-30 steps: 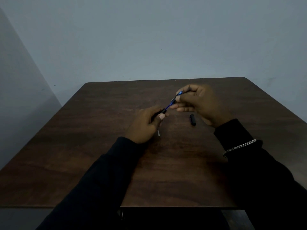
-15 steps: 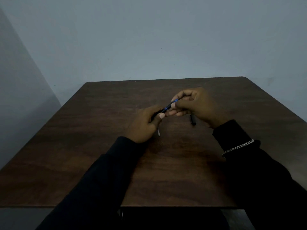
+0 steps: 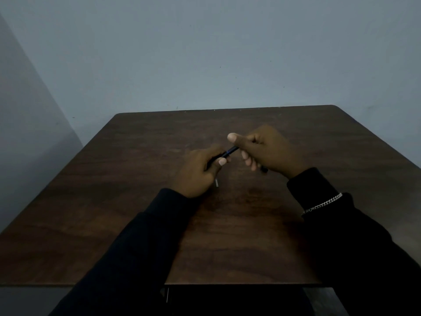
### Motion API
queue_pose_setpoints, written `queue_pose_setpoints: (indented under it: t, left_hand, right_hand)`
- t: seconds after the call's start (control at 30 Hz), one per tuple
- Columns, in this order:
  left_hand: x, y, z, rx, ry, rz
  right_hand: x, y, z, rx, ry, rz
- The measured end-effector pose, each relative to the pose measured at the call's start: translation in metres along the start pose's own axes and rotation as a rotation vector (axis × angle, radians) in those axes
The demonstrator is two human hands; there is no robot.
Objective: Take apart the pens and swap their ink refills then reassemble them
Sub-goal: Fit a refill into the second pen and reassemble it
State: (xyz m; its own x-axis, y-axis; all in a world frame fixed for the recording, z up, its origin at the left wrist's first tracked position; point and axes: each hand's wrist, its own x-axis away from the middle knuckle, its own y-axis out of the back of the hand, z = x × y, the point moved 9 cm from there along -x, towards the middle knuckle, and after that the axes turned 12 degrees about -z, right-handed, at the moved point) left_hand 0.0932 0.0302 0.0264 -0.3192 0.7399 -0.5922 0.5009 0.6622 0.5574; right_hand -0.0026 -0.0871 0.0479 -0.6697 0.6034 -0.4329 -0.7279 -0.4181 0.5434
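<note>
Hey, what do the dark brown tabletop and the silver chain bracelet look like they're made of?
The dark brown tabletop looks like wood or wood-grain laminate: streaky grain, matte, low sheen. The silver chain bracelet looks like metal: small bright links catching light against the black sleeve. The dim light leaves both uncertain.

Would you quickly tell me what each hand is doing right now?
Left hand: closed on the pen.
Right hand: closed on the pen's other end.

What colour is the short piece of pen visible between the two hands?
Blue, shading to black at its ends, seen in the head view, the only one.
</note>
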Motion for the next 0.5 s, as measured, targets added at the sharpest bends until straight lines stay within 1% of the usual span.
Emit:
queue_pose_setpoints:
  t: [0.07,0.17,0.2,0.27,0.4,0.5]
  left_hand:
    - [-0.0009,0.0019,0.0021,0.003,0.017,-0.009]
    - [-0.0023,0.0045,0.0052,-0.004,0.029,-0.026]
    - [-0.002,0.0038,0.005,-0.013,0.027,-0.021]
    - [-0.0019,0.0021,0.0055,-0.024,0.021,-0.01]
    - [-0.0012,0.0015,0.0041,-0.015,0.012,-0.015]
    - [-0.0024,0.0048,0.0026,-0.012,0.018,-0.04]
  right_hand:
    - [-0.0011,0.0036,0.0012,-0.021,0.003,-0.005]
    - [-0.0021,0.0023,0.0,-0.204,-0.037,0.075]
    - [-0.0021,0.0021,0.001,-0.23,-0.033,0.09]
    - [-0.0007,0.0014,0.0018,-0.194,-0.015,0.092]
    - [0.0028,0.0005,0.0063,0.014,0.05,0.06]
    - [0.0019,0.0032,0.0087,-0.011,0.059,0.045]
